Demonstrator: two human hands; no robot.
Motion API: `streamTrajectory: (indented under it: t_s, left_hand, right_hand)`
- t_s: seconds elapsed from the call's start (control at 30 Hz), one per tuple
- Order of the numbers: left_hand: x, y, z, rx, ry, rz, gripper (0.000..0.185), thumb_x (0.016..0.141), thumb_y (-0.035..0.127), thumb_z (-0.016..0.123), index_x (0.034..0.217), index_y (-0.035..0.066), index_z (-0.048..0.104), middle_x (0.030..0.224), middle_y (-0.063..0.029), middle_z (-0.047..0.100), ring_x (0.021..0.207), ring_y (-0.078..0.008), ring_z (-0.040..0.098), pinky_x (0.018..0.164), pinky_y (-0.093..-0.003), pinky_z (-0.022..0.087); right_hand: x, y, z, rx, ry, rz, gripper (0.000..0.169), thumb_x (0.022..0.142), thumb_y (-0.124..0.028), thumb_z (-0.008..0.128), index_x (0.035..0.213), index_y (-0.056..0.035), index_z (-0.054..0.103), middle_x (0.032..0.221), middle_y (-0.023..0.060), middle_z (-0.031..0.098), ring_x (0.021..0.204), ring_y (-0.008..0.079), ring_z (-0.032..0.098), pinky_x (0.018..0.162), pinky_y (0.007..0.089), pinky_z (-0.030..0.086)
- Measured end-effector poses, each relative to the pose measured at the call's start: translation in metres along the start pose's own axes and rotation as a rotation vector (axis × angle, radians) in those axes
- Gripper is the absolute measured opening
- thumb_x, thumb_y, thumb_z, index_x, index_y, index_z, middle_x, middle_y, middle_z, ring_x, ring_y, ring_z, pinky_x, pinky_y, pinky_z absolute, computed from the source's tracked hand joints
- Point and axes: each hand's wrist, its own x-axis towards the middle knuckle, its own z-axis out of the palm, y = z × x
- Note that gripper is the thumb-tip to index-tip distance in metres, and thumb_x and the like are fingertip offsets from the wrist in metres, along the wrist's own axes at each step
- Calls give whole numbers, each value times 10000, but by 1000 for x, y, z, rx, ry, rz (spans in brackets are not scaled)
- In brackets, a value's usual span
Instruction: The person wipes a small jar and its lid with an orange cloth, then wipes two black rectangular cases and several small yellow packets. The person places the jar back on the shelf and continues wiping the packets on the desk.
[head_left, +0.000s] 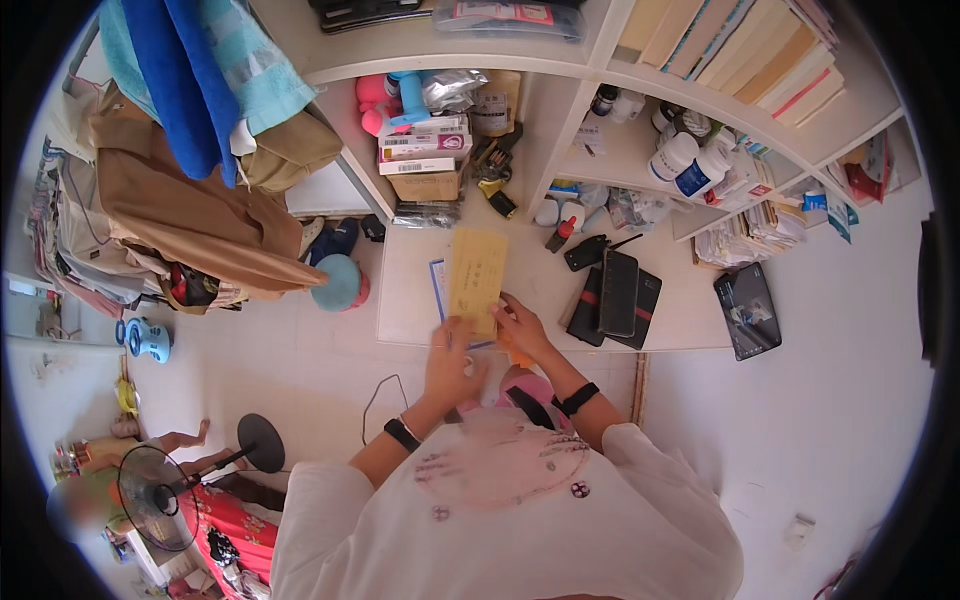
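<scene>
A yellow kraft-paper envelope (478, 274) with faint writing is held over the near part of the white desk (405, 307). My right hand (525, 328) grips its lower right edge, thumb on top. My left hand (452, 367) is blurred at the lower left corner, its fingers overlapping the paper; whether they grip it cannot be told. Partly hidden beneath the envelope lies a blue-edged white sheet or folder (438, 279). Something orange (517, 352) shows under my right hand. Black wristbands are on both wrists.
Right of the envelope are a red-capped bottle (560, 235), a black handheld radio (586, 253) and stacked black notebooks (619, 292). A lit tablet (748, 311) stands farther right. Shelves rise behind. A round stool (337, 283) and floor fan (159, 498) are left; another person is beyond the fan.
</scene>
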Motion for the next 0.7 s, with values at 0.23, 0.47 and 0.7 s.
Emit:
streamTrajectory:
  t_s: [0.23, 0.47, 0.7]
  left_hand:
    - [55, -53, 2, -1082, -9, -831, 817, 800, 376, 759, 1427, 22, 373, 1412, -176, 444, 1276, -281, 457, 1029, -393, 402]
    - [110, -57, 9, -949, -577, -533, 858, 758, 345, 773, 1419, -27, 372, 1307, -155, 546, 1206, -236, 518, 1008, -330, 411]
    - [188, -4, 47, -702, -959, -403, 933, 729, 314, 779, 1465, -32, 321, 1400, -164, 476, 1276, -232, 451, 1070, -323, 344]
  right_hand:
    - [19, -15, 2, 340, -310, 108, 736, 956, -464, 548, 1468, 5, 303, 1333, 148, 535, 1197, 217, 531, 942, 306, 456]
    - [1, 60, 23, 446, -241, 148, 663, 970, -504, 499, 1395, -3, 405, 1224, 116, 588, 1029, 164, 586, 749, 266, 492]
    - [-45, 19, -49, 381, -204, 218, 693, 954, -574, 468, 1317, 15, 502, 1132, 94, 632, 994, 142, 604, 503, 243, 439]
